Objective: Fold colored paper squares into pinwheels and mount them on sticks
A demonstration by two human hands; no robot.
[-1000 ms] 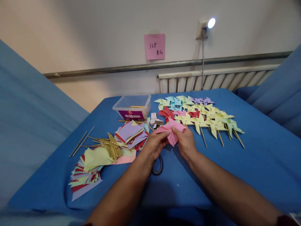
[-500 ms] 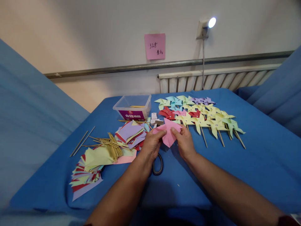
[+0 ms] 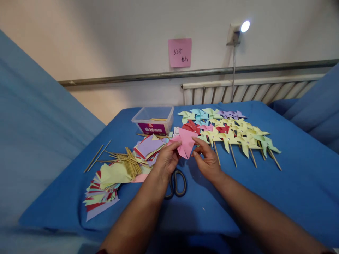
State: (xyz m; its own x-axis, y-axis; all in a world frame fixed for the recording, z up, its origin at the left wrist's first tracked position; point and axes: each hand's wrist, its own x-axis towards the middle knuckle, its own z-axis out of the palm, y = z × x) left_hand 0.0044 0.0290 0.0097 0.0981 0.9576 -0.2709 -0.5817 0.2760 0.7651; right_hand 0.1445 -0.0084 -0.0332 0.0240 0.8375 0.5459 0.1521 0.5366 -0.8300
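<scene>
Item: pink paper square (image 3: 186, 143), partly folded, held in the air above the blue-covered table (image 3: 291, 183), just in front of the finished pinwheels.

Left hand (image 3: 166, 160): pinching the paper's left corner between thumb and fingers.

Right hand (image 3: 208, 158): fingertips closed on the paper's right edge, thumb uppermost.

Scissors (image 3: 175, 183): dark-handled, lying flat on the table below and between the 2 hands, partly hidden by the left wrist.

Pinwheels (image 3: 233, 132): a spread of finished pieces in yellow, green, red, purple and light blue, on wooden sticks, lying right of the paper and reaching toward the far edge.

Cut paper squares (image 3: 149, 148): loose heap of mixed colours, left of the left hand.

Wooden sticks (image 3: 124, 162): a bundle lying across the heap, with 2 strays further left.

Second paper stack (image 3: 102, 192): fanned, nearest the left front edge.

Clear plastic box (image 3: 153, 120): purple label, at the far side, behind the squares.

Pink note (image 3: 179, 53): stuck on the wall.
</scene>
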